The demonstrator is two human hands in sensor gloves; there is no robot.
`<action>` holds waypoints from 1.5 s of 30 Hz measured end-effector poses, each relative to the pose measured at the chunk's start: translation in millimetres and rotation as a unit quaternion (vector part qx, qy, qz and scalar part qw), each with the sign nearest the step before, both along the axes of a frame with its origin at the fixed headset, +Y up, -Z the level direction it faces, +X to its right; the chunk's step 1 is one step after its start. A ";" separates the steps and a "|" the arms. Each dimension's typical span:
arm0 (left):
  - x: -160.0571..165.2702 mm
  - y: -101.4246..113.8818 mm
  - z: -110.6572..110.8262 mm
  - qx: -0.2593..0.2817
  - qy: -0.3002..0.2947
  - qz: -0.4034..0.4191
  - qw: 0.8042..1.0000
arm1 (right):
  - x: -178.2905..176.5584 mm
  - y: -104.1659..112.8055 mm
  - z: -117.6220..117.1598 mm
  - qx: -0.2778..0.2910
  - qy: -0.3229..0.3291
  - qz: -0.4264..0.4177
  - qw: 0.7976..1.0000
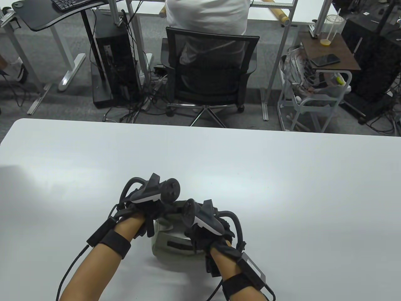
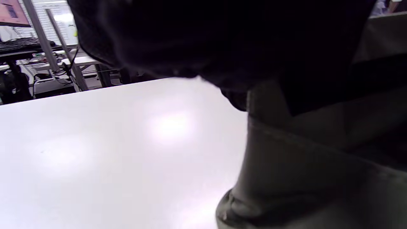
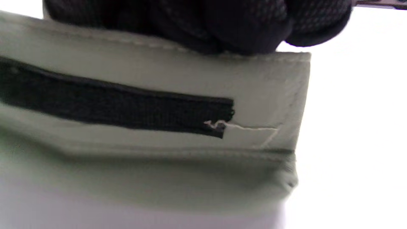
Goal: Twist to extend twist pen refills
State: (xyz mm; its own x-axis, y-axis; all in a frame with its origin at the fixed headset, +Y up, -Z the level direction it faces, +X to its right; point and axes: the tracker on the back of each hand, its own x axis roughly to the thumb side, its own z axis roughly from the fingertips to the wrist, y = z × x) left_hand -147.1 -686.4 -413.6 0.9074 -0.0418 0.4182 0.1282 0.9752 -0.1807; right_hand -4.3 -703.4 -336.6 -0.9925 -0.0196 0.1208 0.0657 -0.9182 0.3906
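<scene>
Both hands sit on a grey-green fabric pouch [image 1: 170, 241] that lies on the white table [image 1: 282, 188] close to the person, probably to hold it steady and get its top open, since no pen shows in any view and the pens are most likely inside. The left hand [image 1: 147, 213] rests on the pouch's left end; whether its fingers pinch the cloth cannot be told, as the left wrist view is mostly dark glove. The right hand [image 1: 208, 233] has its fingertips [image 3: 241, 31] pressed on the upper seam, seemingly gripping that edge (the right wrist view shows them right against the stitching). The pouch's long side runs left to right across the table, its black strip [image 3: 120, 105] lying along that length.
</scene>
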 end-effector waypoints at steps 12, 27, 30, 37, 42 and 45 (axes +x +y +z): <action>-17.0 -3.0 -3.5 0.019 0.041 0.059 0.997 | -18.2 -41.3 46.7 0.214 0.173 -0.006 0.961; -20.6 -5.9 0.7 0.041 0.031 0.078 0.996 | -23.8 -48.4 36.6 0.246 0.140 0.000 0.959; -20.9 -6.6 2.2 0.046 0.030 0.073 0.996 | -21.7 -49.0 36.1 0.243 0.131 -0.006 0.961; -21.3 -6.0 2.7 0.054 0.032 0.068 0.996 | -12.7 -39.0 36.4 0.260 0.100 0.001 0.961; -22.8 -5.5 3.0 0.049 0.035 0.068 0.996 | 5.7 -17.0 34.8 0.261 0.056 -0.063 0.962; -26.2 1.9 5.8 0.048 0.038 0.069 0.996 | 25.3 0.8 39.6 0.279 0.016 -0.172 0.945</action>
